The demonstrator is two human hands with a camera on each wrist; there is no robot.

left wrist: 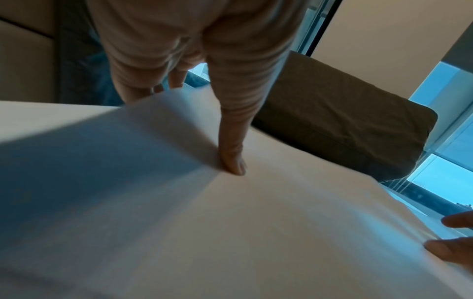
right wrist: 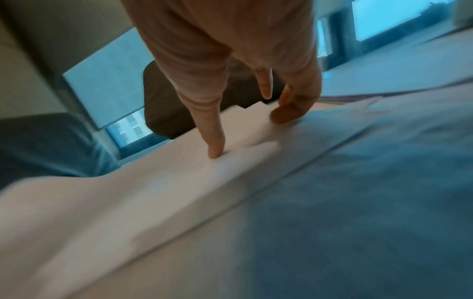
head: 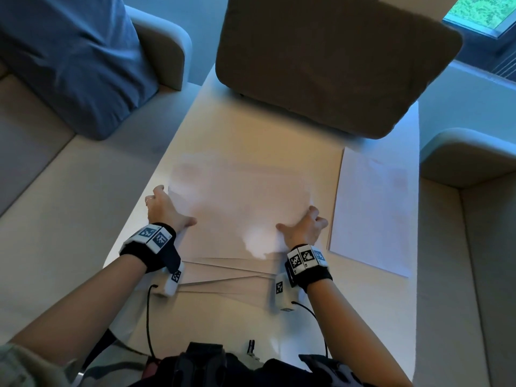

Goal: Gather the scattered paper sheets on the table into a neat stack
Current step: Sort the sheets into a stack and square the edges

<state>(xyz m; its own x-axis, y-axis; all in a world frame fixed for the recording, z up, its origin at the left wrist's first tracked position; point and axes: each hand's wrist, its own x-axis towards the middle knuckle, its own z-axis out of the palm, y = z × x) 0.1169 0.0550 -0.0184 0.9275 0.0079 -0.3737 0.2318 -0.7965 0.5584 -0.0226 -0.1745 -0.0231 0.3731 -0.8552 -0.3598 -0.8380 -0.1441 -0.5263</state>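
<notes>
Centrally, on the pale rectangular worktop (head: 251, 129), a loose sheaf of white paper sheets (head: 240, 202) is held between the two hands. The left hand (head: 164, 210) grips the sheaf's left edge, thumb on top and fingers curled under the margin; the left wrist view shows that thumb pressing into the top sheet. The right hand (head: 304, 227) grips the right edge likewise, thumb on top, though the right wrist view is too blurred to show how far its other fingers reach beneath. Each grip is therefore narrow and closed on paper. The sheaf appears raised off the surface along its far part; motion blur prevents certainty. Beneath the wrists, further white sheets (head: 229, 270) lie fanned, their near edges out of line with one another, so the pile is not yet square.

One separate white sheet (head: 371, 208) lies flat to the right of the sheaf, just beside the right hand and well apart from the left. Its long axis runs away from the person, roughly parallel to the worktop's right edge. By this layout, the right hand is the nearer for collecting it, with a sideways reach to the right.

A brown cushion (head: 335, 60) rests on the far end of the worktop; a blue cushion (head: 72, 57) lies on the beige sofa (head: 55, 196) to the left.
</notes>
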